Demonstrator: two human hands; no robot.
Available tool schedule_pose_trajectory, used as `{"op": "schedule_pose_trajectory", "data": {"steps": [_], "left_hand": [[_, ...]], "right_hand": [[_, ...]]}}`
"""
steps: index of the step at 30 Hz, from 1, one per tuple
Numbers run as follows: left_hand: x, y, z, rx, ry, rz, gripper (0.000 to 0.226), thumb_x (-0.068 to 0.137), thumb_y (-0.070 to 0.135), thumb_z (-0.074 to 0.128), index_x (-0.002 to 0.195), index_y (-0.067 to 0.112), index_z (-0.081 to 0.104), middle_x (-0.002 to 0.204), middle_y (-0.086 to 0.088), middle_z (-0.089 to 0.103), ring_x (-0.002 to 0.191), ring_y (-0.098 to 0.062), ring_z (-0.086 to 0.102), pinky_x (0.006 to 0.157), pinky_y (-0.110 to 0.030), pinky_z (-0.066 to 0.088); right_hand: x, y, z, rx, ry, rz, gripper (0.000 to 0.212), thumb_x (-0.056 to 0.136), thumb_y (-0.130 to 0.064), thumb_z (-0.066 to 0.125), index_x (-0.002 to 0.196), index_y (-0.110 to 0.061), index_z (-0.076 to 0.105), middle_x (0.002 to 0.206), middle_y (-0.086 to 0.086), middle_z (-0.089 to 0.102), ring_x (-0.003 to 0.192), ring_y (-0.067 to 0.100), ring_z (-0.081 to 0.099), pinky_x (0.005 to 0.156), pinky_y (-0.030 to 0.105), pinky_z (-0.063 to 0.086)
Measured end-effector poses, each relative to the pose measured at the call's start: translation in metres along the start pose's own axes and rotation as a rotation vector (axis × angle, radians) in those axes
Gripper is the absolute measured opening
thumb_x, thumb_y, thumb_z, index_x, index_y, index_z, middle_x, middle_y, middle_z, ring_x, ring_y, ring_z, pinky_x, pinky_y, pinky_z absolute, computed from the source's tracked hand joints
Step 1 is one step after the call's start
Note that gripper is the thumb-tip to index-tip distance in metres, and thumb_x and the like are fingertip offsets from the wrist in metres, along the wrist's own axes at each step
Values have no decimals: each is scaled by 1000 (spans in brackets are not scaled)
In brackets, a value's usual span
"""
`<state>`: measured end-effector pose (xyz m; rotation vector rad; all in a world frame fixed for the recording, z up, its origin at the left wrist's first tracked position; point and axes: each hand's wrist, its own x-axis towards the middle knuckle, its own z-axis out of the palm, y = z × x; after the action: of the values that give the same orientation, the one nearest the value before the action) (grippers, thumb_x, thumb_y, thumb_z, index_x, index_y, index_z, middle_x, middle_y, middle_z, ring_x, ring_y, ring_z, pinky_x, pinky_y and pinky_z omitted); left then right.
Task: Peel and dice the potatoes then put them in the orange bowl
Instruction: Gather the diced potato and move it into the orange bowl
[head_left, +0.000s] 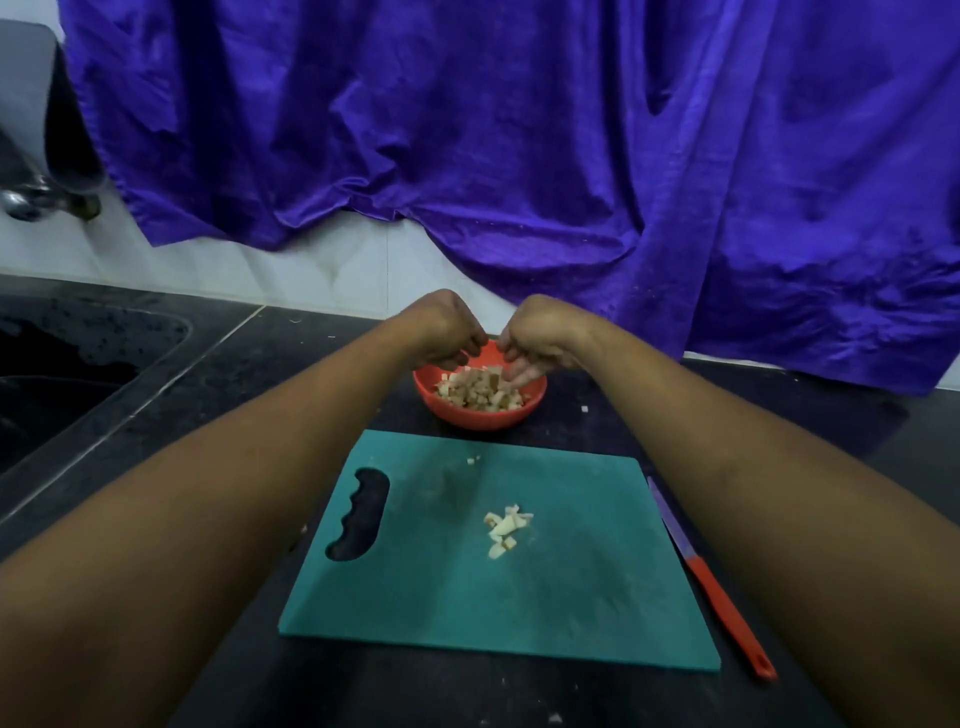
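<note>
The orange bowl (480, 413) stands on the dark counter just beyond the teal cutting board (571, 597) and holds several potato cubes (480, 392). Both hands hover over the bowl's far rim. My left hand (449, 330) has its fingers curled downward above the left side of the bowl; I cannot see anything in it. My right hand (530, 343) points its loosely spread fingers down into the cubes. A small heap of diced potato (506, 527) lies near the middle of the board, and a tiny bit (472, 460) sits near its far edge.
A knife with an orange handle (727, 608) lies on the counter along the board's right edge. A sink (78, 364) is set into the counter at left. Purple cloth (519, 130) hangs over the wall behind. Small scraps dot the counter.
</note>
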<state>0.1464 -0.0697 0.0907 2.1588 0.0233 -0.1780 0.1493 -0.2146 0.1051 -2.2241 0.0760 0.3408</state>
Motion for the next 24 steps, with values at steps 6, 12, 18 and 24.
{"op": "schedule_pose_trajectory", "data": {"steps": [6,12,18,24], "left_hand": [[17,-25,11,304,125,186,18,83,7,81,83,25,80,91,5,76,82,-12,71,80,-30,60],[3,-42,17,315,193,318,26,79,9,81,83,30,66,96,5,65,88,-11,61,69,-28,47],[-56,-54,22,185,86,414,17,85,9,74,87,26,75,80,10,72,66,3,61,67,-18,50],[-87,-79,58,661,52,305,32,95,18,55,121,26,72,123,-4,67,109,-26,63,91,-45,54]], "right_hand": [[23,14,11,-277,350,-261,17,91,4,60,86,-10,69,81,10,73,67,24,74,64,42,65],[-1,36,7,-334,281,-458,25,83,3,69,85,-22,71,84,-5,69,78,11,66,65,26,53],[-58,76,5,-181,-139,-362,18,95,4,60,104,-5,73,94,13,73,74,13,67,57,26,56],[-71,106,49,-595,-1,-440,40,97,-7,53,134,-14,66,129,7,65,117,23,62,100,35,49]]}}
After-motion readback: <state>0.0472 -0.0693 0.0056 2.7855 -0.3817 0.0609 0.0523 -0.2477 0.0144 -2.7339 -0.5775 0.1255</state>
